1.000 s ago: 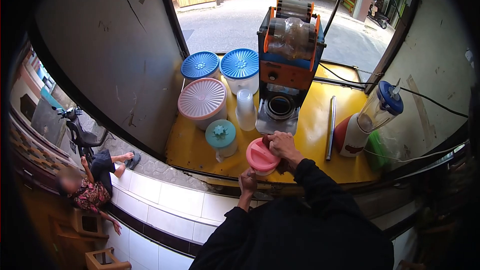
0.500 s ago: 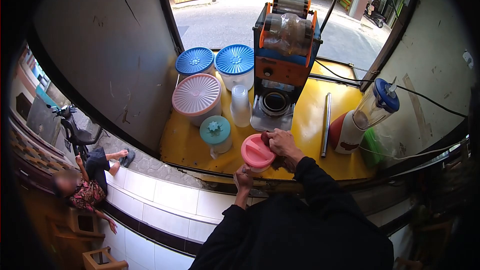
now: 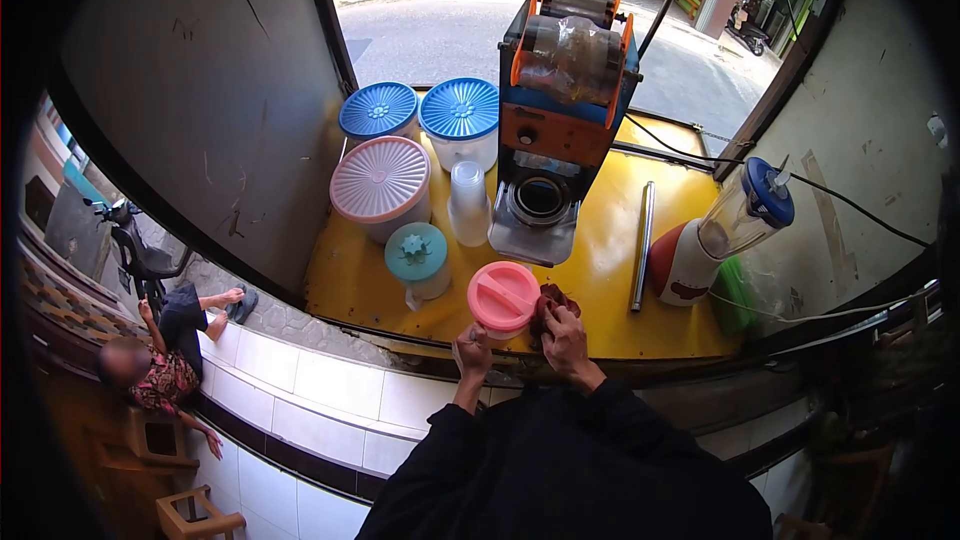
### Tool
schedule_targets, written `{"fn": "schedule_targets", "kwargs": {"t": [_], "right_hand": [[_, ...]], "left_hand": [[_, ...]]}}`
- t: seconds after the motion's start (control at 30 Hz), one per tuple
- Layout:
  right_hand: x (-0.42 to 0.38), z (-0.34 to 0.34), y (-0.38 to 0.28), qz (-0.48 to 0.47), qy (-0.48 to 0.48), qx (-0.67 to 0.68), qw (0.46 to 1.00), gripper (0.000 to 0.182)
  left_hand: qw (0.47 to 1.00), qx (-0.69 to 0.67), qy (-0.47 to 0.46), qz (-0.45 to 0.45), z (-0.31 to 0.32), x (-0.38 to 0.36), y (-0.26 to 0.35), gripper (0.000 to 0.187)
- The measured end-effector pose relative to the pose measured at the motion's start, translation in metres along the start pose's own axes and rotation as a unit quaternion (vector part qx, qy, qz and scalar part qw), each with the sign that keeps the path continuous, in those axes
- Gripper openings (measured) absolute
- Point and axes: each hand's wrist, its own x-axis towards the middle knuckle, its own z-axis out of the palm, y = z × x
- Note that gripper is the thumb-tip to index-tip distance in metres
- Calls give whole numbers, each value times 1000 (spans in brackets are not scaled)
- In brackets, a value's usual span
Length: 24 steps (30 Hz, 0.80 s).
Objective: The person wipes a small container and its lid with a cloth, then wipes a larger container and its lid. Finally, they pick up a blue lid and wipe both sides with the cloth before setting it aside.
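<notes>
A container with a pink lid (image 3: pixel 504 298) is at the front edge of the yellow counter. My left hand (image 3: pixel 472 352) is closed at its near left side, apparently round a handle that the fingers mostly hide. In my right hand (image 3: pixel 566 342) is a bunched dark red cloth (image 3: pixel 554 302), pressed to the right side of the container. Just left of it stands a teal-lidded jug (image 3: pixel 417 256). Behind are a stack of clear plastic cups (image 3: pixel 468 202) and a cup sealing machine (image 3: pixel 560 130) with film rolls on top.
Two blue-lidded tubs (image 3: pixel 458 112) and a pale pink-lidded tub (image 3: pixel 381 180) stand at the left. A metal tube (image 3: pixel 642 248), a blender (image 3: pixel 700 250) and a green object (image 3: pixel 735 300) occupy the right. Another person (image 3: pixel 165 370) sits at the far left.
My right hand has brought the cloth from the lid's top right edge down to the container's right side. My left hand keeps its hold. The view has shifted slightly.
</notes>
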Motion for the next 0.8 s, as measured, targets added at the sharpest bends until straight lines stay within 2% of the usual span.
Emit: {"fn": "schedule_targets", "kwargs": {"t": [0.2, 0.27, 0.37, 0.43, 0.53, 0.6, 0.7, 0.8], "right_hand": [[-7, -10, -9, -89, -29, -69, 993, 40], [-7, -10, -13, -160, -42, -73, 984, 37], [1, -9, -33, -173, -44, -84, 980, 35], [7, -2, -42, -183, -49, -101, 977, 36], [22, 7, -54, -189, -59, -110, 974, 39], [31, 13, -58, -193, -62, -120, 972, 39], [49, 21, -58, -171, -137, -136, 966, 36], [58, 28, -61, -170, -136, -138, 966, 35]], "left_hand": [[1000, 11, 6, 3, 0, 0, -2, 50], [1000, 12, 5, 4, 1, -1, -3, 49], [1000, 4, 14, -15, 1, 0, -5, 49], [999, -23, -18, -41, 1, -1, -5, 48], [995, -85, -14, -47, 5, 0, -10, 46], [997, -69, -23, -27, 4, 2, -13, 49], [996, -69, -47, -21, -1, 0, -3, 55], [993, -103, -39, -43, -2, 1, 13, 56]]}}
